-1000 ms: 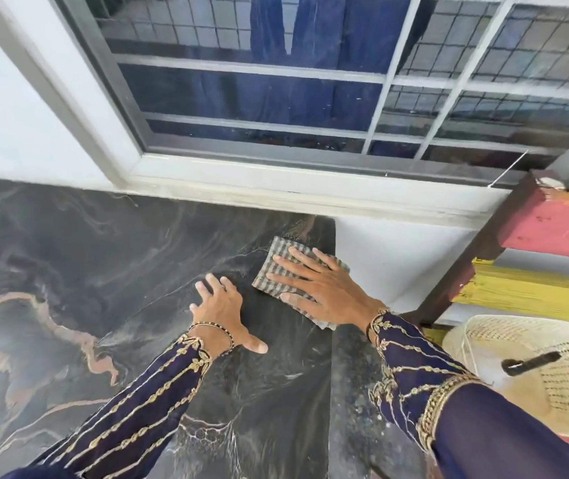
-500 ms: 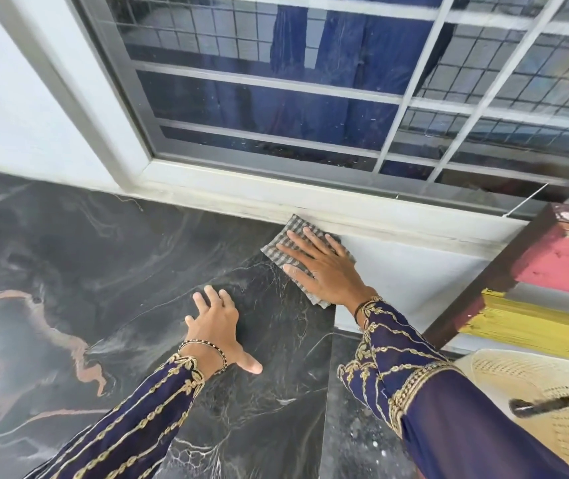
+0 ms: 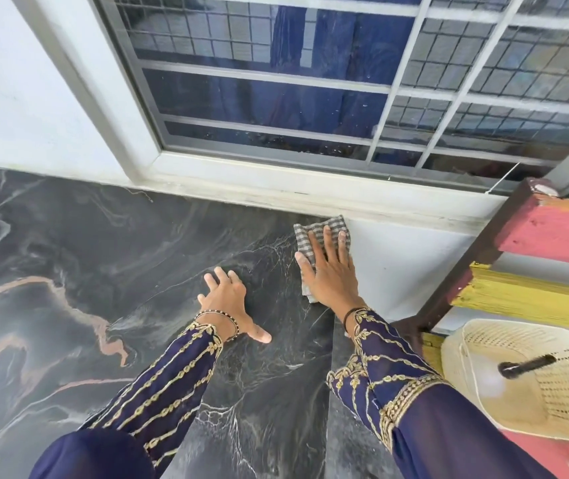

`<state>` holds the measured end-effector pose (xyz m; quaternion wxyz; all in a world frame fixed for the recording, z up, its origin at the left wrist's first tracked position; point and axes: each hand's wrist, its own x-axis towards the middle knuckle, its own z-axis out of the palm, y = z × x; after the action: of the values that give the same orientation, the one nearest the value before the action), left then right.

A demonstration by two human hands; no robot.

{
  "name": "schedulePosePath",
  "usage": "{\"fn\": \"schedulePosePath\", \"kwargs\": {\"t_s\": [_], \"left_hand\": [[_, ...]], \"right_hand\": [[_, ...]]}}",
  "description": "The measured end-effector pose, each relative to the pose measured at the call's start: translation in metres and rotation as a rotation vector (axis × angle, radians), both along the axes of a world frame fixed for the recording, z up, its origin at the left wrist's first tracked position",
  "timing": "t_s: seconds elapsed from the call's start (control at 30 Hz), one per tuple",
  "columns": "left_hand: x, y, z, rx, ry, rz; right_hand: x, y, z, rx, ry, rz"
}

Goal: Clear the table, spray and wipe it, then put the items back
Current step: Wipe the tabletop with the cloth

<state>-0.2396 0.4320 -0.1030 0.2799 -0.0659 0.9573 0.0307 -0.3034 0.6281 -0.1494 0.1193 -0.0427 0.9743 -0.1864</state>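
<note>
Two hands on the table (image 3: 103,257), both flat. Right hand (image 3: 329,274) has its fingers straight and slightly spread and presses down on a checked cloth (image 3: 336,223); nothing is curled round it, so it is pinned under the palm rather than gripped. Left hand (image 3: 229,299) lies splayed on the dark marble-look top, thumb out to the right, and holds nothing, likely bracing.

Cloth sits at the table's far right corner, its far edge touching or just short of the window sill (image 3: 276,191), cannot tell which. Its near end pokes out under the heel of the palm. Looks like the wipe step, working the corner.

Handling: the cloth is thin, soft and light, folded flat, and will bunch if shoved from one edge. Best driven with a flat palm as here; to lift it, pinch the free near end or a far corner. The tabletop looks smooth and glossy with faint streaks, probably damp, so the cloth should slide easily.

Right of the table: a pink-and-yellow painted wooden frame (image 3: 552,233) and a cream woven hat (image 3: 532,392), well apart from the cloth.
</note>
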Motion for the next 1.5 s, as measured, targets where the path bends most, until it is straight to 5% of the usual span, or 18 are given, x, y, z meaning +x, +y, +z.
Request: {"fn": "schedulePosePath", "kwargs": {"t_s": [0.17,0.37,0.6,0.83,1.5], "left_hand": [[0.008,0.001,0.007,0.013,0.015,0.012],[0.070,0.013,-0.006,-0.009,0.350,-0.219],[0.145,0.050,-0.005,0.284,0.473,-0.278],[0.174,0.068,0.003,0.424,0.420,-0.311],[0.173,0.290,-0.026,0.543,0.126,-0.454]], "right_hand": [[0.077,0.006,-0.003,-0.148,-0.044,-0.017],[0.167,0.007,0.000,-0.137,-0.092,0.023],[0.259,0.015,0.014,-0.127,-0.108,0.027],[0.320,0.049,0.034,-0.484,-0.138,-0.315],[0.277,0.310,0.032,-0.562,0.116,-1.011]]}}
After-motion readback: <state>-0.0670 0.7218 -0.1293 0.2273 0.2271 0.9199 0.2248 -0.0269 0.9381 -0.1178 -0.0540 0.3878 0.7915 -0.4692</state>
